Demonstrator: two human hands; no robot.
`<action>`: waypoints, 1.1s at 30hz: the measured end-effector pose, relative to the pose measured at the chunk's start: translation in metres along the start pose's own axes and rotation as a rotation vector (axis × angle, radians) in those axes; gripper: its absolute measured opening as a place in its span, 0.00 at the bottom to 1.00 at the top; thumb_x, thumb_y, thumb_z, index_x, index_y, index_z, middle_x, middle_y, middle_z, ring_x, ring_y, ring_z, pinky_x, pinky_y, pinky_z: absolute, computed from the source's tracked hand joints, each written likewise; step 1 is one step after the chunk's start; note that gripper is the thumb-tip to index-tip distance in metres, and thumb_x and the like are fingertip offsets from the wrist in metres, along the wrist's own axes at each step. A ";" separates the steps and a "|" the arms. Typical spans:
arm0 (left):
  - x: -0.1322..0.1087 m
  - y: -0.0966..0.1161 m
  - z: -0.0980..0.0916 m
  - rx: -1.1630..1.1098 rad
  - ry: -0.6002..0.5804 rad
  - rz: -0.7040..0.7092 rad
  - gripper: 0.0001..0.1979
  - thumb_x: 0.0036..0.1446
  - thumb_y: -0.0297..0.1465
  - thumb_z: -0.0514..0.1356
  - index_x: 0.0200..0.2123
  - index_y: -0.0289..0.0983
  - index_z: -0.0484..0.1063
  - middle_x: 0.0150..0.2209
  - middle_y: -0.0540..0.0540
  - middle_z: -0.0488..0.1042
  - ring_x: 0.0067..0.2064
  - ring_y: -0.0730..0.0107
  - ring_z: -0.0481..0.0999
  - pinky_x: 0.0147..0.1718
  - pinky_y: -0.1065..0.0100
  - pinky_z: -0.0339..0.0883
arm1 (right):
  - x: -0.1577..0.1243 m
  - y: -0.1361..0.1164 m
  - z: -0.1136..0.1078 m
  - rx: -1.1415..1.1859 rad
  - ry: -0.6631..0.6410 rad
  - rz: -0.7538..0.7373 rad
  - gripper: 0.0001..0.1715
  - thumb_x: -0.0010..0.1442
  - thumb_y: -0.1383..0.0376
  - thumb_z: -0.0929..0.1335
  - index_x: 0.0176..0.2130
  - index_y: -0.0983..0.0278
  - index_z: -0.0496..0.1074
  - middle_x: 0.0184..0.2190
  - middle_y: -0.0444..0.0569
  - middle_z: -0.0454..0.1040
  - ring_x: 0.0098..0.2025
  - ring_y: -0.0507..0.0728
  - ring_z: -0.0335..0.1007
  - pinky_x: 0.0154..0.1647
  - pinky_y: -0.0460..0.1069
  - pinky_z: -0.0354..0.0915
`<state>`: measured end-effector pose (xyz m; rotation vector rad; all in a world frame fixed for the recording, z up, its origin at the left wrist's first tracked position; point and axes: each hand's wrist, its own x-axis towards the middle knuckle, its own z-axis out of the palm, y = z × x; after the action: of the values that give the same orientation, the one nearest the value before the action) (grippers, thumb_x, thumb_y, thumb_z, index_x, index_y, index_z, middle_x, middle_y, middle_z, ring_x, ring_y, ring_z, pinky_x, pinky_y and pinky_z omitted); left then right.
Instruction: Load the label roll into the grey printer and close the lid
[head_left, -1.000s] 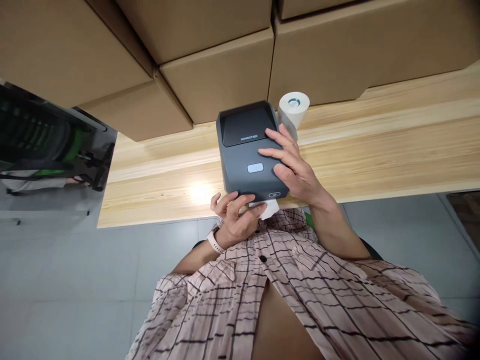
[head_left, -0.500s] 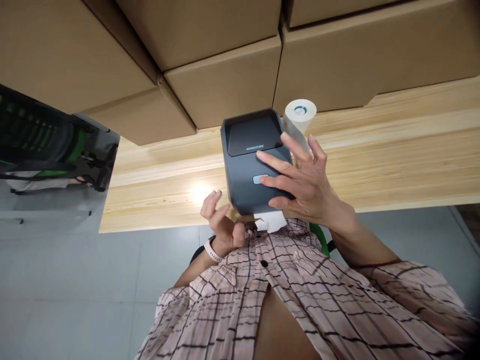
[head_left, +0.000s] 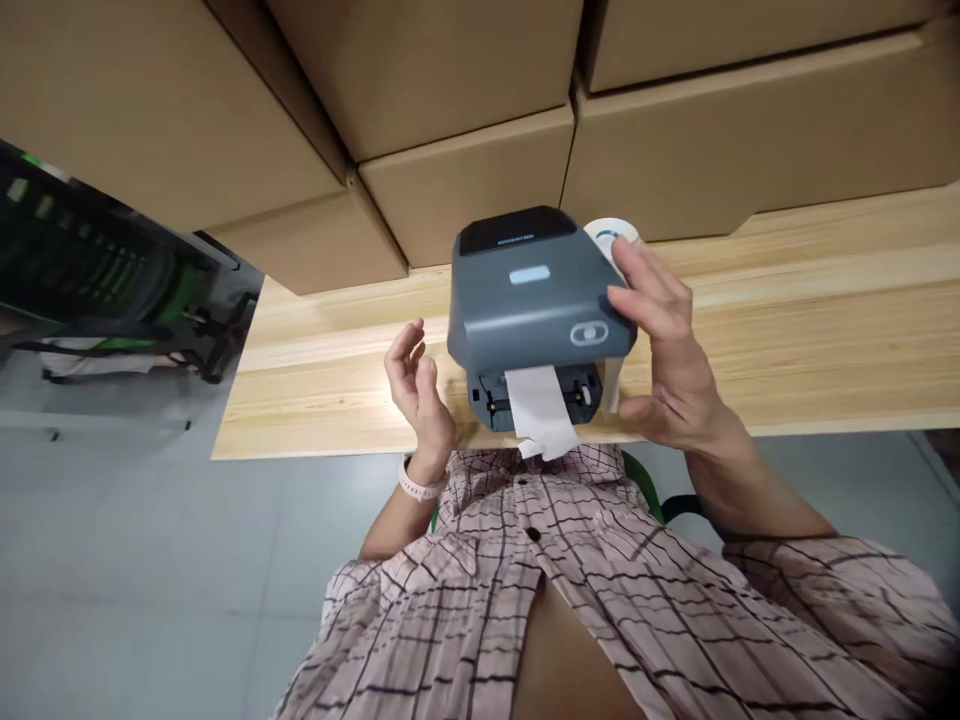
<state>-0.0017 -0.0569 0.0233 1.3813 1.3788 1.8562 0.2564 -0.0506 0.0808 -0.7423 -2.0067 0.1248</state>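
Observation:
A dark grey label printer [head_left: 525, 310] stands at the table's front edge with its lid tilted up. Below the lid its lower body shows a roller, and a white paper strip [head_left: 541, 405] with a torn end hangs out over the front. My left hand [head_left: 421, 390] is held beside the printer's left side, fingers loosely spread, with nothing in it. On the other side, my right hand [head_left: 667, 350] has its fingers and thumb apart at the lid's right edge; whether a fingertip touches the lid I cannot tell. Behind it a white label roll [head_left: 611, 232] is partly hidden.
Large cardboard boxes [head_left: 465, 180] line the back of the wooden table [head_left: 787, 330]. A black and green chair [head_left: 97, 270] stands on the grey floor to the left.
The printer lid has swung up, showing the roller and paper strip. My right hand has moved off the printer's top to its right edge. My left hand has drawn slightly away, fingers spread.

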 end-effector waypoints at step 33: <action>0.048 -0.037 0.020 -0.195 -0.561 -0.312 0.47 0.56 0.38 0.72 0.75 0.45 0.56 0.72 0.36 0.68 0.70 0.48 0.73 0.67 0.45 0.70 | 0.064 0.048 0.048 -0.048 -0.902 0.038 0.37 0.75 0.60 0.55 0.77 0.68 0.53 0.50 0.61 0.84 0.57 0.69 0.78 0.71 0.74 0.57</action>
<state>-0.0106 0.0051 0.0116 1.3540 1.0225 1.2357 0.2166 0.0335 0.0853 -0.8374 -2.8492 0.5079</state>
